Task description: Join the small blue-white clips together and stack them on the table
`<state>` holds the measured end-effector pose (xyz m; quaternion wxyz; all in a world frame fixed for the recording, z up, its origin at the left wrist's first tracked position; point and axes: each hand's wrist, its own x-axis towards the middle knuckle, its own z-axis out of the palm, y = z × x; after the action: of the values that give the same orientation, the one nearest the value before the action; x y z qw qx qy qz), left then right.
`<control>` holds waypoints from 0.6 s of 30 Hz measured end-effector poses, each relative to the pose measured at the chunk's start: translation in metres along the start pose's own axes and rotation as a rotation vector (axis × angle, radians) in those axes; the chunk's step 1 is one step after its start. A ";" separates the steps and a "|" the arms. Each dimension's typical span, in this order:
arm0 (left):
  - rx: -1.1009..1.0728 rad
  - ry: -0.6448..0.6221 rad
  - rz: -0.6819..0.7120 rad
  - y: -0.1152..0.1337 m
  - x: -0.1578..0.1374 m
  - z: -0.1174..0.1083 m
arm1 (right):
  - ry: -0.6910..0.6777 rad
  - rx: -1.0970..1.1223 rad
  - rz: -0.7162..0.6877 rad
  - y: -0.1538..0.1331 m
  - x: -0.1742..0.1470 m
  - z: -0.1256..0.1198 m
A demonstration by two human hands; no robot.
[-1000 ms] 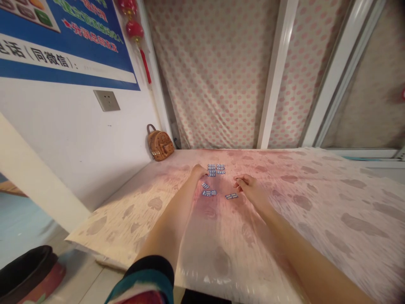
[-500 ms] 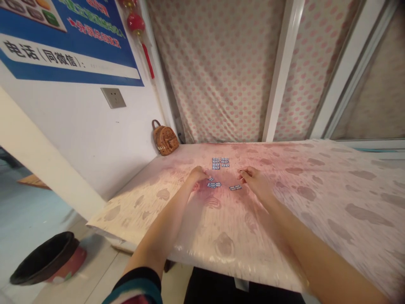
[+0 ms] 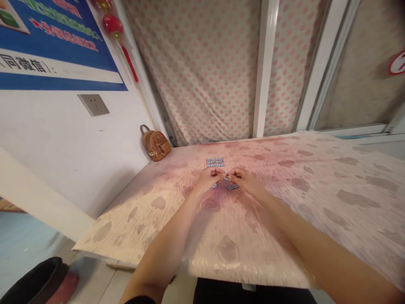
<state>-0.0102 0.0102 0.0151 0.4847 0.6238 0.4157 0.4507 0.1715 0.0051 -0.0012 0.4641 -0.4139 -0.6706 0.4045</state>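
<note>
My left hand (image 3: 212,174) and my right hand (image 3: 238,175) meet above the table, fingertips pinched close together. Between them shows a small blue-and-white piece (image 3: 226,178), partly covered by the fingers. Below my right hand lies a pair of small blue-and-white rectangular pieces (image 3: 232,187) with dark edges. Under my left hand sit some more loose pieces (image 3: 214,186), mostly hidden by it. Just beyond both hands, several like pieces (image 3: 215,162) are laid out in two neat blocks of rows. Their exact kind is too small to make out.
A patterned cloth (image 3: 228,249) covers the table. At its far left corner a small brown backpack (image 3: 155,144) leans against the wall. A dotted curtain (image 3: 205,76) hangs behind. On the floor at lower left stands a dark-rimmed bin (image 3: 41,280).
My hands have come together from apart, fingertips now meeting over a piece. The near block on the right has gained pieces in its front row. The view has turned slightly right.
</note>
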 end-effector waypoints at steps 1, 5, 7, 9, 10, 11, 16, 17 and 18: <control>0.024 -0.007 0.011 0.000 0.000 0.000 | 0.004 -0.011 -0.008 0.001 0.000 0.000; 0.380 0.039 -0.038 -0.006 -0.004 -0.020 | 0.130 -0.025 0.007 0.002 0.001 -0.005; 0.618 0.037 -0.100 -0.010 -0.007 -0.030 | 0.187 -0.052 0.017 0.001 0.001 -0.008; 0.737 -0.013 -0.132 -0.013 -0.008 -0.035 | 0.214 -0.079 0.017 0.000 0.001 -0.010; 0.751 -0.037 -0.132 -0.015 -0.008 -0.036 | 0.215 -0.087 0.015 0.000 0.001 -0.011; 0.750 -0.051 -0.127 -0.017 -0.007 -0.035 | 0.213 -0.092 0.013 0.000 0.001 -0.011; 0.615 -0.060 -0.084 -0.026 -0.001 -0.029 | 0.215 -0.083 0.030 -0.002 0.001 -0.010; 0.560 -0.075 -0.059 -0.027 0.000 -0.028 | 0.216 -0.085 0.037 -0.002 0.001 -0.011; 0.503 -0.092 -0.031 -0.028 0.001 -0.026 | 0.214 -0.092 0.046 -0.002 0.001 -0.011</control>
<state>-0.0377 0.0224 -0.0086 0.3392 0.7382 0.5018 0.2969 0.1813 0.0073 0.0037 0.5043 -0.4908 -0.6254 0.3371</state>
